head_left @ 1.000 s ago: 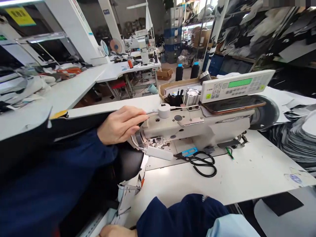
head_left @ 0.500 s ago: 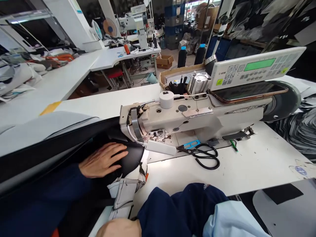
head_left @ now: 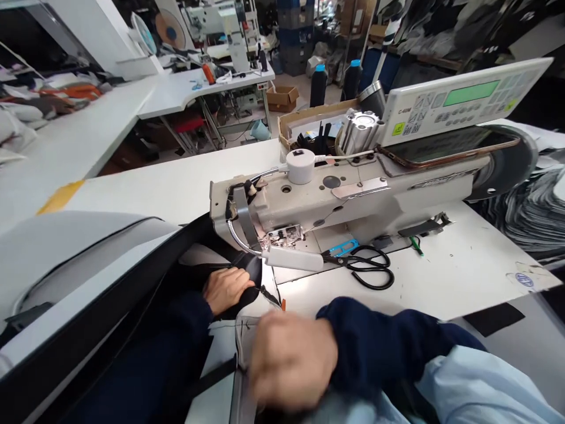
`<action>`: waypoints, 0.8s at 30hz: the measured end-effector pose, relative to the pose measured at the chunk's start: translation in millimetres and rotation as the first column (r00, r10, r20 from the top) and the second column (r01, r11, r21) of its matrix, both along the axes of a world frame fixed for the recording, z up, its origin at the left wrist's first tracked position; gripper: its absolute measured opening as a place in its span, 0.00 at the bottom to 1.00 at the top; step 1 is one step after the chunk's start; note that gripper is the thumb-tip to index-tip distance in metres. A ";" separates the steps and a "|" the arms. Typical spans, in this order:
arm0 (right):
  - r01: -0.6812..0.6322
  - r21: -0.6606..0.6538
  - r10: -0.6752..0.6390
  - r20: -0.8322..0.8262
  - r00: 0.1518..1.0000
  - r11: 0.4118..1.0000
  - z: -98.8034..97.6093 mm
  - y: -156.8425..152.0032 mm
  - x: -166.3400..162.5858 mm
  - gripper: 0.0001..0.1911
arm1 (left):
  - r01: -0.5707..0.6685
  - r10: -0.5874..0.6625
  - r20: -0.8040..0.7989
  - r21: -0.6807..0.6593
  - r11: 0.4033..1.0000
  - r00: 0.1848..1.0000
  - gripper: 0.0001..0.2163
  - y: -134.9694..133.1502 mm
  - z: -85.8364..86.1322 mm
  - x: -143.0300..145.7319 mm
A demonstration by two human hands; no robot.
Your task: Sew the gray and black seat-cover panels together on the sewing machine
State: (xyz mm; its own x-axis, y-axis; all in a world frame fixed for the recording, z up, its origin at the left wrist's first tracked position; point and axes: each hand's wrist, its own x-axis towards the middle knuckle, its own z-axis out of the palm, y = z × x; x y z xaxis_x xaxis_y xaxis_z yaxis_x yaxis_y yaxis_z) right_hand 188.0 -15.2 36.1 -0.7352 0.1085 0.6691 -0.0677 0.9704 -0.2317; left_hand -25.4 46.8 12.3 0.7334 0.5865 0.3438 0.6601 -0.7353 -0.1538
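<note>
My left hand [head_left: 226, 288] lies curled on a black fabric piece [head_left: 249, 274], just in front of the presser foot [head_left: 282, 238] of a beige industrial sewing machine [head_left: 335, 203]. A large grey-and-black padded piece [head_left: 75, 259] stretches from there to the left. My right hand [head_left: 291, 360] is blurred, low in the view, over a grey fabric strip [head_left: 242, 368], and the hand hides part of it. I cannot tell whether its fingers grip the strip.
A gooseneck lamp [head_left: 291, 258] hangs over the needle area. On the white table [head_left: 441, 282] lie black-handled scissors [head_left: 371, 268] and a small blue tool [head_left: 344, 247]. A phone [head_left: 450, 147] rests on the machine, below its control panel [head_left: 468, 97]. Thread cones [head_left: 318, 85] and other sewing stations stand behind.
My left hand has moved from the top of the machine's front end down onto the black fabric. My right hand has risen from the bottom edge onto the grey strip. The view has tilted slightly.
</note>
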 end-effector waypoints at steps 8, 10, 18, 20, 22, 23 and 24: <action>0.331 -0.066 -0.301 0.279 0.912 0.941 -44.6 51.7 29.1 0.13 | -0.061 0.060 -0.018 -0.057 0.996 0.998 0.20 2.5 2.2 6.2; 0.306 0.007 -0.297 0.267 0.917 0.952 -51.2 55.5 21.5 0.13 | -0.093 0.095 0.030 -0.062 0.994 0.995 0.20 -8.0 3.5 13.9; 0.150 0.190 -0.210 0.353 0.912 0.970 -48.4 68.9 18.6 0.15 | -0.257 0.263 0.035 -0.113 0.960 0.964 0.17 -13.3 3.7 25.9; 0.131 0.196 -0.199 0.385 0.901 0.972 -43.1 70.7 20.1 0.15 | -0.288 0.280 -0.073 -0.145 0.947 0.957 0.16 -10.4 5.3 28.3; 0.116 0.187 -0.184 0.406 0.895 0.975 -37.9 73.4 22.3 0.16 | -0.329 0.306 -0.152 -0.166 0.930 0.940 0.14 -7.8 7.4 31.8; 0.110 0.178 -0.175 0.411 0.895 0.978 -35.9 74.9 23.8 0.15 | -0.353 0.324 -0.176 -0.171 0.920 0.929 0.14 -6.8 8.4 33.6; 0.103 0.166 -0.164 0.414 0.895 0.981 -34.4 76.3 25.3 0.14 | -0.373 0.340 -0.191 -0.176 0.911 0.921 0.13 -6.0 9.3 35.2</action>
State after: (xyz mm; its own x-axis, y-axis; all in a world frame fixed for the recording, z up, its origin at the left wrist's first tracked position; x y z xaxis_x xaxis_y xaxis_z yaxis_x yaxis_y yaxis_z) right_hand 213.3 61.1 1.6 -0.9370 0.1558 0.3126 0.1394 0.9874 -0.0745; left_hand 9.8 40.7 21.5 0.4958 0.8639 0.0888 0.8645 -0.4812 -0.1455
